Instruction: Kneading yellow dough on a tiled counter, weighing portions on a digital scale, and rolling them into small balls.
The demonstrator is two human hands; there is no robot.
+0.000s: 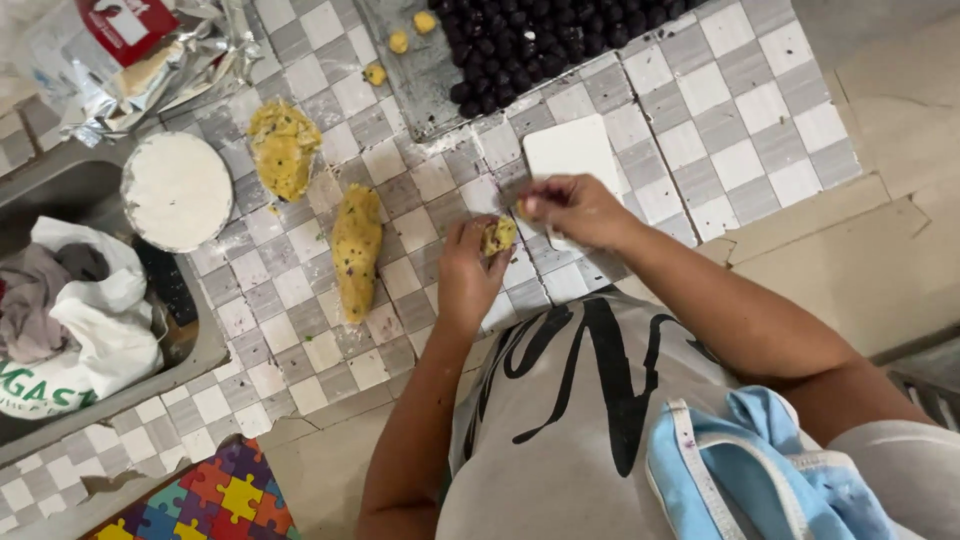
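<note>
My left hand (468, 275) holds a small lump of yellow dough with dark specks (498, 237) at its fingertips, above the grey-and-white checked tile counter (300, 290). My right hand (575, 210) is right beside it, with fingers pinched on a small bit of dough at the lump's upper edge. Under my right hand lies a flat white rectangular scraper (570, 150). A long log of the same dough (356, 250) lies left of my left hand. A rounder dough mass (283, 148) sits beyond the log.
A metal tray (420, 80) at the top holds several dark balls (540, 40) and three small yellow dough balls (398, 42). A white floured disc (177, 190), a foil bag (150, 60) and a sink with cloths and bags (70, 310) are at the left.
</note>
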